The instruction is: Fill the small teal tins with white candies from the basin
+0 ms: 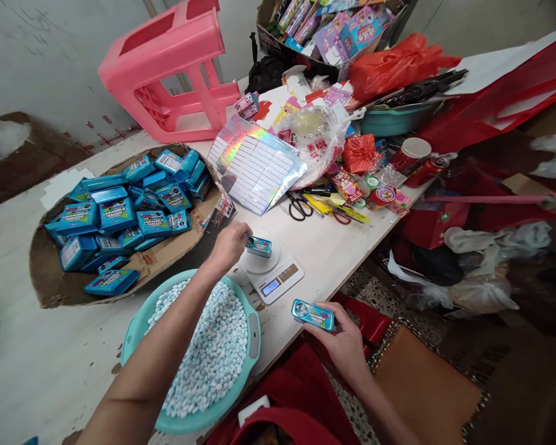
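My left hand [230, 246] reaches across the table, its fingers closed at the left end of a small blue candy tin [259, 246]. That tin is over the round plate of a white kitchen scale [285, 276], whose lit display is too small to read surely. My right hand [340, 337] holds another blue candy tin [312, 314] past the table's front edge, label facing up. Below my left forearm stands a turquoise basin [254, 337] full of small white and pale blue candies [213, 352].
A cut cardboard box [44, 272] with many blue tins stands at left. Behind are a pink plastic stool [167, 68] on its side and holographic sheets [259, 164]. Scissors [300, 209], a red can [427, 170] and bagged clutter crowd the right.
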Demonstrator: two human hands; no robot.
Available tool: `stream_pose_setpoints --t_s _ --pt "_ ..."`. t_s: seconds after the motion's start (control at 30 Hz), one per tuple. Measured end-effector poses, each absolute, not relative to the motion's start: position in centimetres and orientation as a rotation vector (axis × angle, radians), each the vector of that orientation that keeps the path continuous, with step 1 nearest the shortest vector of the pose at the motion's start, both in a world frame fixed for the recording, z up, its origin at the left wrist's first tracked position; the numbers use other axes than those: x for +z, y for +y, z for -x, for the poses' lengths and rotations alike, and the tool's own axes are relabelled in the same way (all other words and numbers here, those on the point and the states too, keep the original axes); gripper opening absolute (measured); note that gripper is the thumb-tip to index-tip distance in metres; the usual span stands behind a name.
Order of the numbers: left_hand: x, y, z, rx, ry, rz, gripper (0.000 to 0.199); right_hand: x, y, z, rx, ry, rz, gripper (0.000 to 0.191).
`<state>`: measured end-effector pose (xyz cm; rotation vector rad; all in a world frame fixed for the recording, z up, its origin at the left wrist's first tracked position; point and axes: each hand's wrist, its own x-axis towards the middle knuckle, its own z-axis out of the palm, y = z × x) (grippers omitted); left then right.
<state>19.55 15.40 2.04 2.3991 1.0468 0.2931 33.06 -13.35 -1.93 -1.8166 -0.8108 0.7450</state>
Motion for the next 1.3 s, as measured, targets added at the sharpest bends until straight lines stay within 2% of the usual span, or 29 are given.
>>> stream_pose_setpoints --t_s 0.1,0.37,0.73,0.8,0.9,0.93,1.1,1.2,1.3 --pt "2.4 14.9 -17.9 0.415 1.126 -2.291 0.018 -1.9 -13.7 -32.9 0.748 -0.814 1.812 0.032" --pt "2.8 13.9 -14.2 0.355 1.296 -2.076 0.016 -1.6 -14.6 -32.2 0.739 -0.819 1.844 0.032" --pt "2.0 14.4 -16.6 0.274 1.236 -2.157 0.019 -1.8 -15.0 -31.7 0.76 -0.772 1.872 0.034" --pt "1.4 14.2 -17.4 0.28 1.186 -2.268 0.027 -1.9 -14.9 -31.7 0.764 -0.768 1.877 0.033" --pt "-0.1 13.9 -18.7 0.272 1.056 -2.461 0.053 -2.0 -14.5 -31.9 0.769 -0.758 1.88 0.034" --pt "-0.7 13.8 -19.0 0.23 1.02 -2.5 0.055 -2.1 -14.2 -31.9 0.771 -0.752 1.877 0.034" --pt "-3.2 13.7 -19.5 0.071 1.061 -2.479 0.036 -1.9 -11.9 -31.7 0.794 -0.761 1.824 0.035" --pt "-2.3 13.3 -18.0 0.235 1.172 -2.396 0.034 -1.9 -10.5 -31.3 0.803 -0.786 1.765 0.036" --pt "1.5 11.8 -13.7 0.564 1.346 -2.282 0.038 -2.1 -9.8 -30.9 0.818 -0.806 1.74 0.037"
